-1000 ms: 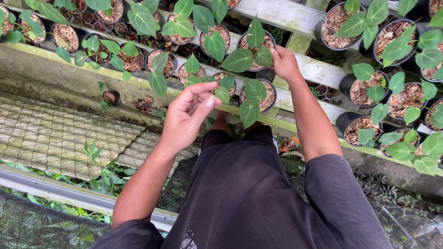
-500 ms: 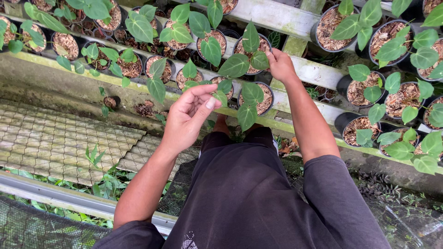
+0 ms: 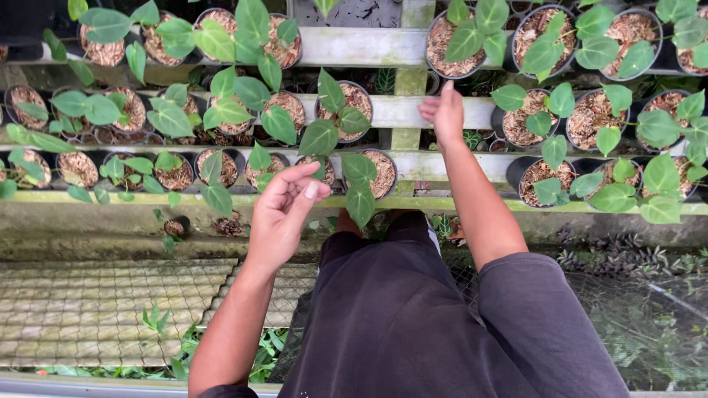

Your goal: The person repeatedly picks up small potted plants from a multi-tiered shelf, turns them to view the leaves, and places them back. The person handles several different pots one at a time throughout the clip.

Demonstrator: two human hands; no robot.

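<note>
My left hand (image 3: pixel 284 214) hovers with loosely curled fingers just in front of a small black pot (image 3: pixel 381 175) that has heart-shaped green leaves (image 3: pixel 359 199). Nothing shows in its grasp. My right hand (image 3: pixel 442 110) reaches further out, with its fingers spread over a pale green wooden slat (image 3: pixel 398 110) of the plant rack. It lies between a potted plant (image 3: pixel 354 99) on its left and another pot (image 3: pixel 516 121) on its right. It holds nothing. My dark trousers (image 3: pixel 398 317) fill the lower middle.
Rows of small black pots with brown husk and green leaves sit on the slatted rack across the top, such as one at the left (image 3: pixel 173 177) and one at the right (image 3: pixel 542 184). A mossy corrugated sheet (image 3: pixel 96 302) lies lower left, wire mesh (image 3: pixel 649 317) lower right.
My right hand has left the pot's leaves and moved right onto the bare slat. My left hand stays curled near the front pot.
</note>
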